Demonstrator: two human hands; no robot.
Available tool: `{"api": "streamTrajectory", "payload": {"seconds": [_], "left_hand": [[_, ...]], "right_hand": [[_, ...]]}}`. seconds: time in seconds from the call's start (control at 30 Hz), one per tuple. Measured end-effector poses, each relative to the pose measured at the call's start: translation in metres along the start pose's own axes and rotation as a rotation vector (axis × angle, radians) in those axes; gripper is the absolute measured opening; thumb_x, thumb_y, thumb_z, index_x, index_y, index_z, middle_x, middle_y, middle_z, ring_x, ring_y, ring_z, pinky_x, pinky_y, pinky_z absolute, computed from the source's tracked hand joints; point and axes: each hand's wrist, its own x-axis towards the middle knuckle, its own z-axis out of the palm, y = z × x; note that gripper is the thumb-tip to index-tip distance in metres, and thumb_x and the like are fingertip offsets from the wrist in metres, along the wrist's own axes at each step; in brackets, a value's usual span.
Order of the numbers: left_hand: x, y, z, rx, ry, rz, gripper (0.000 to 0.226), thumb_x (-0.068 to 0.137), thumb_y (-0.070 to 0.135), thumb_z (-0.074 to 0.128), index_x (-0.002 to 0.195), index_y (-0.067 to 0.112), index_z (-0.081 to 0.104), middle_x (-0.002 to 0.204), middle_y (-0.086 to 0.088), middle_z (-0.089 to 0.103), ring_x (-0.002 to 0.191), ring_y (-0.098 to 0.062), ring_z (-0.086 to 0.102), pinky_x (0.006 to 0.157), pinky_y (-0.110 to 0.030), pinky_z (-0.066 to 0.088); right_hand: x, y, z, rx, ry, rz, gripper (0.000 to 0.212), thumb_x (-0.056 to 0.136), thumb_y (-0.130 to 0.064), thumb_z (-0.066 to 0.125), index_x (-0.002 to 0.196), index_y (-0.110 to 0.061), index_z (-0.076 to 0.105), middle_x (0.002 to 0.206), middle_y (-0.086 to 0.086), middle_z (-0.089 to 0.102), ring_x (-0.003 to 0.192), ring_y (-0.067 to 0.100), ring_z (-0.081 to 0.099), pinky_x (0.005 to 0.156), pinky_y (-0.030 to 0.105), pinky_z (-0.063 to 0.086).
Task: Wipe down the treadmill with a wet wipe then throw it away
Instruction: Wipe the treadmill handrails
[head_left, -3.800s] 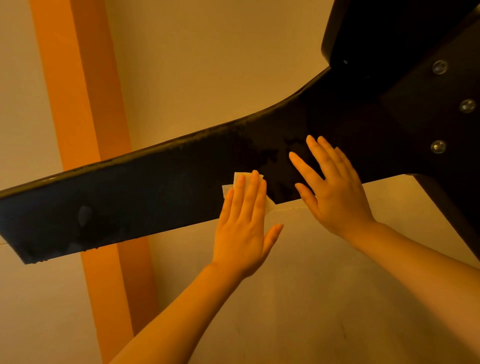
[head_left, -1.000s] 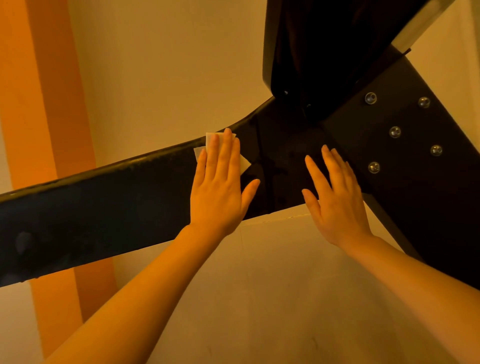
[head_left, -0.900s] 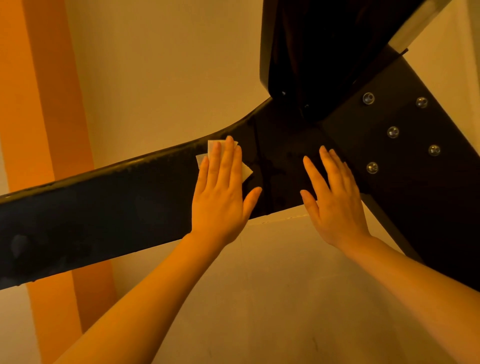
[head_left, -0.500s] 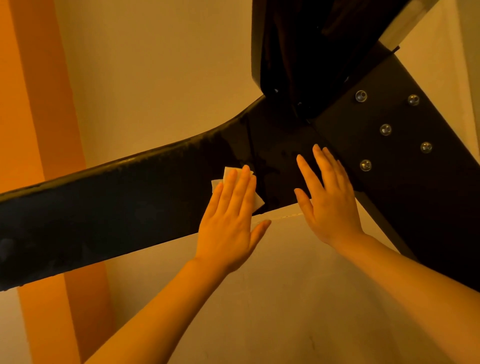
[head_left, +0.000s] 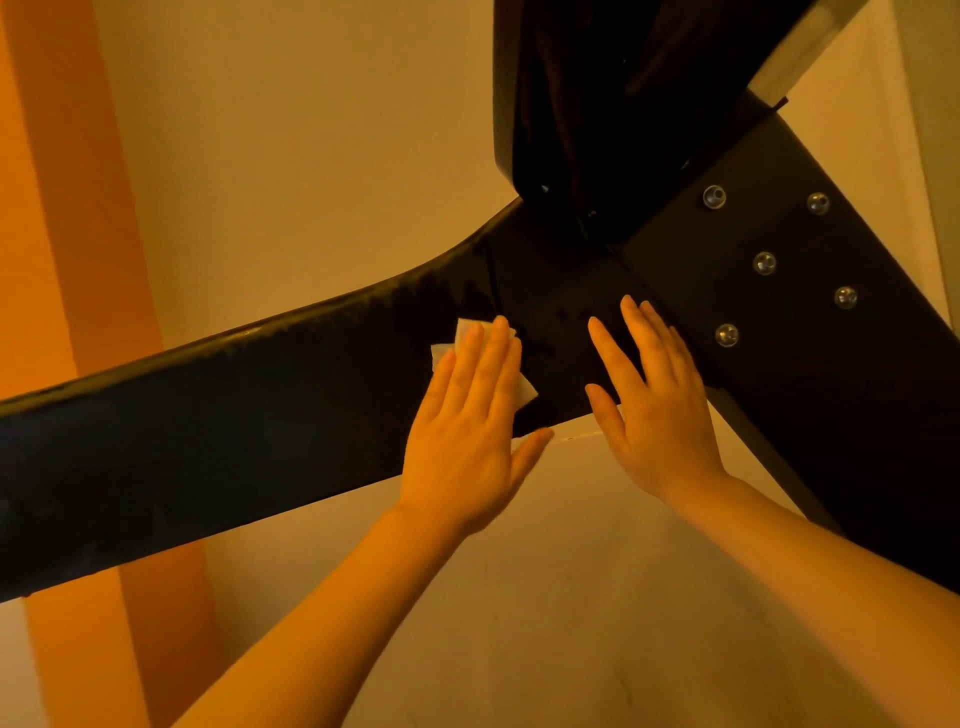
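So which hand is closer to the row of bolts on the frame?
Right. The right hand lies flat just beside the bolts; the left hand presses the wipe farther away.

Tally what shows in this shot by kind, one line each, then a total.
Hands: 2, left hand flat on the wipe, right hand flat on the frame
Wet wipe: 1
Treadmill frame: 1
Bolts: 5
Total: 9
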Motion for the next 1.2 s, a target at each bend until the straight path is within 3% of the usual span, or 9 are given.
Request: {"api": "streamTrajectory", "payload": {"seconds": [0.27,0.47,0.57,0.77,0.9,1.2], "left_hand": [[-0.017,0.001,0.008,0.053,-0.014,0.128,0.079,0.098,0.065,0.022,0.155,0.01,0.018,0.162,-0.011,0.011,0.151,-0.027,0.002,0.122,-0.041,0.004],[0.033,-0.016,-0.015,0.104,0.015,-0.01,0.08,0.097,0.063,0.016,0.155,0.009,0.011,0.163,-0.01,0.003,0.15,-0.028,-0.002,0.121,-0.042,0.002],[0.046,-0.019,-0.02,0.128,0.019,0.011,0.08,0.097,0.063,0.016,0.155,0.009,0.012,0.163,-0.012,0.004,0.15,-0.029,-0.002,0.122,-0.043,0.003],[0.038,-0.035,-0.026,0.198,0.04,0.136,0.077,0.095,0.061,0.023,0.151,0.009,0.03,0.151,-0.016,0.037,0.141,-0.035,0.027,0.112,-0.044,0.019],[0.028,-0.05,-0.032,0.204,0.02,0.264,0.075,0.098,0.059,0.022,0.152,0.007,0.027,0.156,-0.017,0.028,0.146,-0.034,0.021,0.115,-0.047,0.018],[0.066,-0.042,-0.042,0.203,-0.048,0.298,0.08,0.097,0.063,0.01,0.152,0.007,0.025,0.158,-0.014,0.023,0.147,-0.029,0.014,0.117,-0.043,0.011]], "right_hand": [[0.0,0.0,0.001,-0.008,-0.002,0.003,0.055,0.103,-0.043,0.029,0.151,-0.017,0.03,0.158,0.014,0.025,0.148,0.029,0.017,0.117,0.042,0.018],[-0.001,0.001,-0.003,-0.003,-0.029,0.001,0.055,0.102,-0.041,0.032,0.152,-0.017,0.03,0.159,0.014,0.023,0.149,0.028,0.016,0.118,0.042,0.019],[-0.001,0.001,-0.005,0.005,-0.033,0.002,0.055,0.102,-0.043,0.031,0.151,-0.017,0.031,0.159,0.013,0.024,0.148,0.028,0.016,0.117,0.042,0.02],[-0.002,0.006,-0.007,-0.019,-0.052,-0.022,0.055,0.101,-0.042,0.033,0.151,-0.018,0.033,0.158,0.013,0.026,0.148,0.028,0.018,0.115,0.04,0.022],[-0.003,0.005,-0.007,-0.021,-0.051,-0.016,0.055,0.102,-0.044,0.03,0.15,-0.018,0.033,0.157,0.013,0.028,0.147,0.028,0.019,0.114,0.04,0.022],[-0.004,0.005,-0.012,0.026,-0.058,0.022,0.051,0.102,-0.039,0.031,0.149,-0.019,0.036,0.157,0.012,0.028,0.147,0.027,0.018,0.114,0.04,0.019]]}}
